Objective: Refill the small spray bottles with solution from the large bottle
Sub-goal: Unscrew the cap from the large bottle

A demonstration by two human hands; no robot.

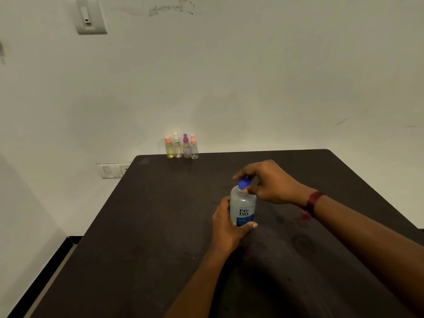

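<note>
The large translucent bottle (242,206) with a blue-and-white label stands upright in the middle of the dark table (160,226). My left hand (226,222) wraps around its lower body. Fingers of my right hand (268,182) pinch its blue cap (243,183) from above. Several small spray bottles stand in a row at the table's far edge against the wall: one with a pink cap (168,148), one with a white sprayer (177,146), a purple-topped one (186,146) and a pink-topped one (194,148).
The white wall rises right behind the table. Wall sockets (113,171) sit left of the table's far corner, a switch plate (90,16) higher up. The table's left edge drops to the floor (46,278).
</note>
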